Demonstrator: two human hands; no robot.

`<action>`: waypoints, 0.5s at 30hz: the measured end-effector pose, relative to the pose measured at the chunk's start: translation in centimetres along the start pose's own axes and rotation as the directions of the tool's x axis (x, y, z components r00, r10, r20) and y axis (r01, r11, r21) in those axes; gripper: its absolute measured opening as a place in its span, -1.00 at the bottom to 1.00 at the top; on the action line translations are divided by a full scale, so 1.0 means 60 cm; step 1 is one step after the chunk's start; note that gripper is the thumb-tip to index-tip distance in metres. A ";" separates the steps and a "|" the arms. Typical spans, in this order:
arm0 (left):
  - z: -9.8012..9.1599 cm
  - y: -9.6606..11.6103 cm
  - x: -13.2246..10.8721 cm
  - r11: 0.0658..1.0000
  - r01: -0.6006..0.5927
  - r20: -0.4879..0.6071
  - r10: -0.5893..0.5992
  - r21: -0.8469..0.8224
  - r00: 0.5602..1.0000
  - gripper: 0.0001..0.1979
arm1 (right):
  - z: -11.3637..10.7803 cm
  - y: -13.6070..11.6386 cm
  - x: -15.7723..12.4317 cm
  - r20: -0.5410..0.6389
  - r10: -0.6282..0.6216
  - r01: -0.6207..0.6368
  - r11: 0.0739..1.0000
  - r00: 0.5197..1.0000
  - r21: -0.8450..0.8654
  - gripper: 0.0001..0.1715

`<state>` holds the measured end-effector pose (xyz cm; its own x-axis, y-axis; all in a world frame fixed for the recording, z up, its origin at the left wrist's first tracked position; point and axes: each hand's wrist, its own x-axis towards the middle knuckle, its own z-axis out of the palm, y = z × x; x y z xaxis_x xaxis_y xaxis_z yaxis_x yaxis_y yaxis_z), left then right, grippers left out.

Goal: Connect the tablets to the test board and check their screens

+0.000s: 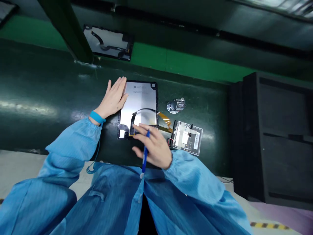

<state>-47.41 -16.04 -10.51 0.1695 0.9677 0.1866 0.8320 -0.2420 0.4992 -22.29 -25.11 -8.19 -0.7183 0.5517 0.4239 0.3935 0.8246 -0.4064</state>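
Note:
A tablet screen panel (143,98) lies face down on the dark green bench, its silvery back up. My left hand (113,96) rests with fingers stretched along the panel's upper left edge. My right hand (154,145) is over its lower edge, fingertips at the black flex cable (133,120) and its connector. A slim blue pen-shaped tool (145,155) sits between the right fingers, pointing back toward my body. An orange ribbon cable (165,118) runs from the panel toward a small circuit board unit (187,137) on the right. The fingertips partly hide the connector.
A shiny metal fixture (176,105) stands right of the panel. Another screen panel (109,42) lies at the back, behind a dark green post (70,32). Black foam-like boxes (283,137) take up the right side. A coiled blue cord (91,169) hangs from my left wristband (97,117).

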 end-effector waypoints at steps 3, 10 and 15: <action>-0.005 0.000 0.002 0.999 -0.032 -0.055 0.032 -0.008 0.998 -0.45 | 0.037 -0.034 -0.031 0.248 0.065 -0.061 0.998 0.967 -0.023 -0.07; -0.014 0.062 -0.015 0.963 0.222 -0.129 -0.242 -0.153 0.962 -0.70 | 0.061 -0.086 -0.112 0.199 0.063 -0.034 0.989 0.978 -0.144 -0.36; -0.015 0.052 -0.011 0.594 0.313 -0.001 -0.467 -0.741 0.884 -0.69 | -0.001 -0.092 -0.122 -0.081 -0.068 0.064 0.997 0.994 -0.050 -0.57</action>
<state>-45.38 -17.50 -8.32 -0.2393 0.9686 -0.0676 0.1556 0.1070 0.9820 -19.16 -33.73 -9.00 -0.6944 0.5029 0.5147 0.3748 0.8633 -0.3379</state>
